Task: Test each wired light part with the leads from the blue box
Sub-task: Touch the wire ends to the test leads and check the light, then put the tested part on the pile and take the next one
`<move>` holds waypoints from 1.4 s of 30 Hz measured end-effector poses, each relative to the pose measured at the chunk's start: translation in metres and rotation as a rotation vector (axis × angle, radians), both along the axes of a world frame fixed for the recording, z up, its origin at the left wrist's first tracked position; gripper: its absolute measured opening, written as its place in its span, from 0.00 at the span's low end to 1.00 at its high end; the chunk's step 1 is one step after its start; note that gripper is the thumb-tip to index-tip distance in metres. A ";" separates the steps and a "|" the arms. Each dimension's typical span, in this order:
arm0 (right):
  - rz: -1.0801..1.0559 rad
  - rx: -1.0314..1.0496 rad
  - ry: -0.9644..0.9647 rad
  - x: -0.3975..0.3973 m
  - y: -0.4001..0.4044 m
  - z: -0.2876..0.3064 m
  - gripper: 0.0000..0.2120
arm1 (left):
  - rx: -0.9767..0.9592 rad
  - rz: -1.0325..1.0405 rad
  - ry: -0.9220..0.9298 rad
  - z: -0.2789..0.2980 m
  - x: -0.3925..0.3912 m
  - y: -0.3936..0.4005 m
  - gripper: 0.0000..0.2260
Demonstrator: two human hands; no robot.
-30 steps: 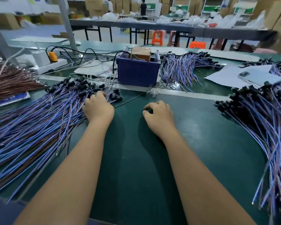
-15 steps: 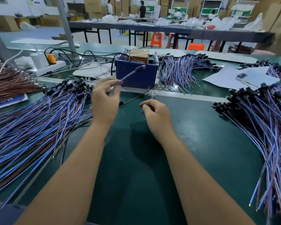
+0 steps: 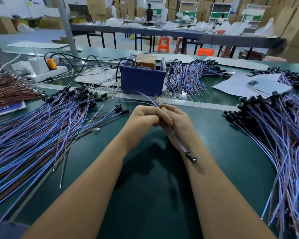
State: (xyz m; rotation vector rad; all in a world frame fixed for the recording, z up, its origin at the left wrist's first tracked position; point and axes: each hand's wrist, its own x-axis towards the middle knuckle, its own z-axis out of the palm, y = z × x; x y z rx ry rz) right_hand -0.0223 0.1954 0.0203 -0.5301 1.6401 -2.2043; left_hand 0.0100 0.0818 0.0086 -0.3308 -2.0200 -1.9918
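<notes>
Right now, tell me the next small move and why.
Probably bring the bare wire ends forward to the leads at the blue box. Both the left hand and right hand already pinch one wired light part, its black head hanging back over the wrist, wire ends pointing boxward.

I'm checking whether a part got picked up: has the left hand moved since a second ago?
Yes. The left hand left the wire pile and moved right to centre, below the blue box, meeting the right hand.
</notes>
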 end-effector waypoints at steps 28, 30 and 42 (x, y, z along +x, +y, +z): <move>-0.321 0.204 0.230 -0.021 -0.019 -0.035 0.09 | 0.145 0.519 -0.171 -0.022 -0.018 -0.041 0.04; -0.353 0.152 0.233 -0.019 -0.016 -0.032 0.11 | 0.125 0.584 -0.166 -0.024 -0.019 -0.045 0.05; -0.377 0.024 0.000 -0.024 -0.011 -0.028 0.13 | -0.030 0.717 -0.137 -0.032 -0.025 -0.052 0.09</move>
